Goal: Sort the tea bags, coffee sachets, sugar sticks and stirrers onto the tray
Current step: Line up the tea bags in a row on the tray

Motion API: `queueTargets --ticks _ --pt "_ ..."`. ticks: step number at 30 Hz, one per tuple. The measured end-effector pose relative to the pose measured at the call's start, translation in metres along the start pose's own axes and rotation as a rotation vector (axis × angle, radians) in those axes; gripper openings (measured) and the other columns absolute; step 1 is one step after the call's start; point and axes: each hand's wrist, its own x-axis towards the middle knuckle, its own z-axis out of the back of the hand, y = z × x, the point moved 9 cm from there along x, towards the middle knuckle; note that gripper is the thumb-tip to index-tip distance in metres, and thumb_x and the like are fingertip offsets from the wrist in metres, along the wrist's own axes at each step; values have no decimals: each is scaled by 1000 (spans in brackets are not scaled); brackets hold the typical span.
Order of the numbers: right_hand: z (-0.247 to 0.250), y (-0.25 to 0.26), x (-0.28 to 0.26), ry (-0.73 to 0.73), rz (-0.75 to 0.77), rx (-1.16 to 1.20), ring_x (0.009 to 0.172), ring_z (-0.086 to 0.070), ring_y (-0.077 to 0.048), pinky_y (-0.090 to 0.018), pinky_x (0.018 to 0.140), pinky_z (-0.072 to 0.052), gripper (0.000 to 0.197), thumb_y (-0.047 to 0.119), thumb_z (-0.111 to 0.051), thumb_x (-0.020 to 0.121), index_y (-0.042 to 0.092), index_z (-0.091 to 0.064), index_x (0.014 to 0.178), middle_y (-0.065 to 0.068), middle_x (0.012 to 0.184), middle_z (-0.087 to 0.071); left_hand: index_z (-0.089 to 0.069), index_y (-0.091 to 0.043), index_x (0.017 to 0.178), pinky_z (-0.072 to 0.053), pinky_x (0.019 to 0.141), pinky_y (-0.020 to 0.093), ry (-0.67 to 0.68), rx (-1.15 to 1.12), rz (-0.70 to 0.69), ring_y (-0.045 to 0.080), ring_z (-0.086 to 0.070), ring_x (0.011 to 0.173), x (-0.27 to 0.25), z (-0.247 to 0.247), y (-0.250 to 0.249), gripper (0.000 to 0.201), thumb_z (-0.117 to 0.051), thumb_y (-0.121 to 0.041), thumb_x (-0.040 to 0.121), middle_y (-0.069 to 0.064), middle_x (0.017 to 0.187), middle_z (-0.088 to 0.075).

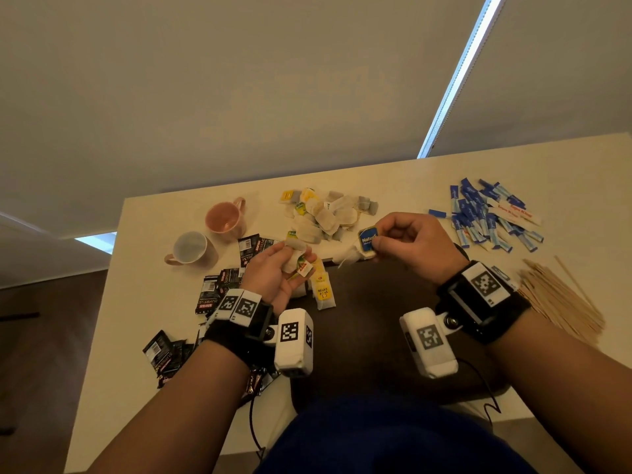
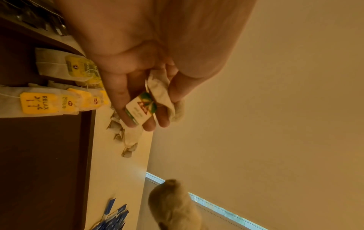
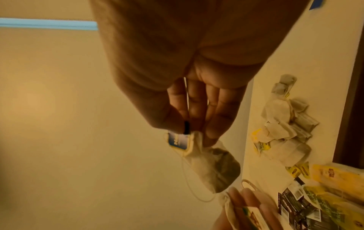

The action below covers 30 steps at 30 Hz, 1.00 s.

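My left hand (image 1: 290,265) holds a tea bag (image 2: 160,91) with a green, white and red tag (image 2: 141,108), fingers curled round it, above the tray's far left corner. My right hand (image 1: 378,242) pinches a tea bag (image 3: 212,168) by its top and blue tag (image 1: 367,238), just beyond the tray's far edge. The dark brown tray (image 1: 376,319) lies in front of me. Yellow-tagged tea bags (image 1: 323,292) lie on its far left corner. A loose pile of tea bags (image 1: 325,213) sits behind the hands.
Black coffee sachets (image 1: 219,292) are scattered left of the tray. Blue and white sugar sticks (image 1: 489,217) lie at the far right, wooden stirrers (image 1: 561,302) nearer on the right. A pink mug (image 1: 225,217) and a pale mug (image 1: 189,248) stand at the far left.
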Motion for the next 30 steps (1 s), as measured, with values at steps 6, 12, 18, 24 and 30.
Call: queueTargets --ticks 6,12,18,24,30 --pt "0 -10 0 -7 -82 52 60 -66 -8 -15 56 -52 8 -7 -58 89 1 -60 89 -12 83 -69 -65 -8 102 -57 61 29 16 202 -99 20 -68 74 0 -3 -12 33 -41 14 94 16 99 -69" --pt "-10 -19 8 -10 -128 50 62 -64 -17 -21 60 -56 14 -6 -60 89 -11 -59 102 -17 84 -69 -70 -2 95 -34 50 23 282 465 -82 13 -45 59 -14 -46 -2 28 -43 4 97 9 83 -61" --pt "-15 -21 10 -4 -146 69 62 -63 -20 -23 59 -55 10 -7 -60 88 3 -60 87 -19 83 -69 -73 -25 85 -45 66 22 327 896 -409 4 -57 68 -20 -61 -18 10 -71 -16 90 -4 80 -66" --pt "-10 -16 8 -54 -131 79 61 -65 -15 -23 56 -55 7 -7 -59 89 0 -61 88 -14 82 -68 -72 -34 75 -50 86 38 230 951 -455 7 -62 86 -13 -49 -19 17 -77 -20 84 -16 84 -70" --pt "-1 -4 7 -82 -33 97 76 -72 -24 -27 63 -58 8 -4 -60 90 4 -63 93 -17 88 -72 -74 -28 75 -46 61 25 159 802 -412 7 -57 70 -13 -40 -20 12 -77 -19 83 -4 87 -69"
